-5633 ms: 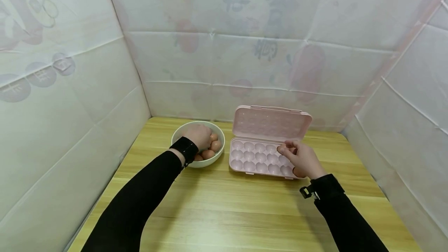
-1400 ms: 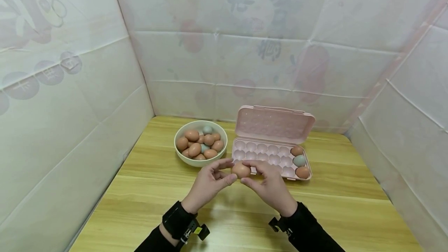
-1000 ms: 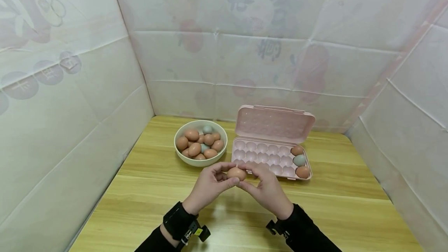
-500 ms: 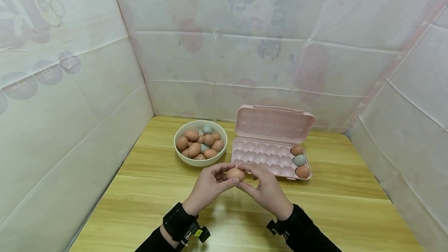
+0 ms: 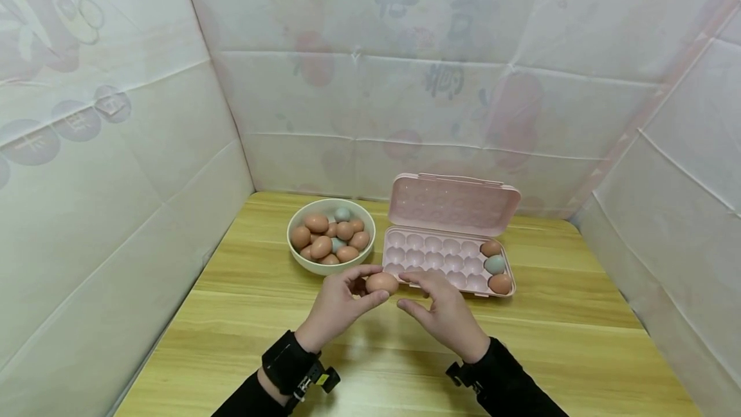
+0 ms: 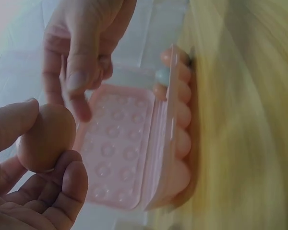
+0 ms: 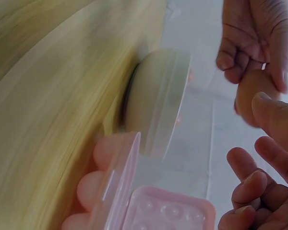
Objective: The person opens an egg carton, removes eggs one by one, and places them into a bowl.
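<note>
A brown egg is pinched between the thumb and fingers of my left hand, above the table in front of the carton. My right hand is just to the right of that egg, thumb and fingers spread apart with nothing between them. In the left wrist view, the egg sits clear of the right hand's fingers. Behind the hands lies a pink egg carton, lid up. Its right-end column holds a brown egg, a pale blue egg and another brown egg.
A cream bowl of several brown eggs and a couple of pale blue ones stands left of the carton. Both rest on a wooden table. Pale printed sheets wall in the back and both sides.
Earlier, the left hand was in the bowl and the right hand over the carton. Both hands then held the egg together; now the right fingers have let go and the left hand has shifted slightly left.
</note>
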{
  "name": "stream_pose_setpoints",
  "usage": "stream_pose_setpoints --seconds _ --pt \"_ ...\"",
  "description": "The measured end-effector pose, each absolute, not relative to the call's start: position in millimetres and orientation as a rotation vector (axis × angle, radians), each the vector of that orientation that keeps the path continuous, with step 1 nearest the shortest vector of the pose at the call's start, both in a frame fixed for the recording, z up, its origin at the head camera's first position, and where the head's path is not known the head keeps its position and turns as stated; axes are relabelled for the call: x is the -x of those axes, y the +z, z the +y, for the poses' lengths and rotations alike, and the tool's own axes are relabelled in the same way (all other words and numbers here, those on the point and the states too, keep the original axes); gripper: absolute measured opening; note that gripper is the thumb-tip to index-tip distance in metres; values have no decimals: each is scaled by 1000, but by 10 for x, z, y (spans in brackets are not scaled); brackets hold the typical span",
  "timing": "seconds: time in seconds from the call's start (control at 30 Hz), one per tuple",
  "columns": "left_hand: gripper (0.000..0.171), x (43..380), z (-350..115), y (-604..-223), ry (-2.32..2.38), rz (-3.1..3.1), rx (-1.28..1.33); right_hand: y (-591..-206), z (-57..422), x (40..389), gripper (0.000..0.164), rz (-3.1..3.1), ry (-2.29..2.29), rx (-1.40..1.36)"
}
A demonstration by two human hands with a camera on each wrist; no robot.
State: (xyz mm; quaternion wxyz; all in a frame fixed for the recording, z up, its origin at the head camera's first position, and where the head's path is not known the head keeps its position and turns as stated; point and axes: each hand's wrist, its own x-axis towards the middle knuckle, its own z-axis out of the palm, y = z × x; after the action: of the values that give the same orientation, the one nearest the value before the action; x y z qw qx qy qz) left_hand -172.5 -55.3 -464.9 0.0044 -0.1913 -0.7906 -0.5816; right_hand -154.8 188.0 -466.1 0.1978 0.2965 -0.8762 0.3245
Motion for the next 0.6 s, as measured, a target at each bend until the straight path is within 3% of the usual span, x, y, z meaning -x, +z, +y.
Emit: stream_pose_setpoints --seconds 0.3,0.6 --pt "46 1891 -768 -4509 -1318 -2428 745 -4741 2023 1584 46 -2483 830 -751" --pt "50 2453 -1089 -4134 -728 -2500 988 -4810 2221 1639 45 -2480 764 -681"
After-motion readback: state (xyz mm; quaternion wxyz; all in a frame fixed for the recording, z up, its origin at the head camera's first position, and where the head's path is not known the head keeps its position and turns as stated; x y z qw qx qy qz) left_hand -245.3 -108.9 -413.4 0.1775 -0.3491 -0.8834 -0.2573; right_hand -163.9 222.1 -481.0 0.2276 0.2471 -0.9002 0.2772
